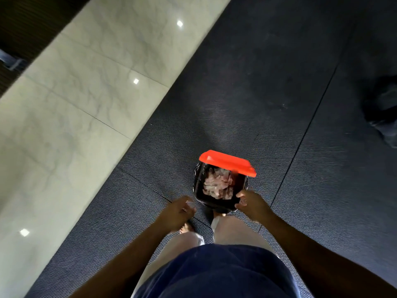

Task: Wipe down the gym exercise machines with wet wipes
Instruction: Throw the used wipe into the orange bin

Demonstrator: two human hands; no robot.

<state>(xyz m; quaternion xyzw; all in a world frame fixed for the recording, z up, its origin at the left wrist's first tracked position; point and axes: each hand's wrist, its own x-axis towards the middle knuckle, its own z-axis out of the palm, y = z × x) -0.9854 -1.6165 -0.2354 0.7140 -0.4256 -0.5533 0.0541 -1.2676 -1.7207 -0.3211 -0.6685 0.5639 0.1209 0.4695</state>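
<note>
I am standing over a small bin [217, 201] on the dark gym floor [279, 93], its red lid [227, 162] raised, used wipes [218, 186] inside, my right hand [252, 206] gripping its rim to steady it, my left hand [179, 212] hanging loosely curled and empty beside it

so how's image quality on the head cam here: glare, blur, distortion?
Head view: dim overall, with bright ceiling-light reflections on the glossy pale marble floor tiles. Wide-angle lens bows the tile edge and the seams of the dark textured rubber mat. Motion blur softens the left hand, right hand and the dark shape at the right edge. The red-lidded, black-lined bin reads fairly clearly.
</note>
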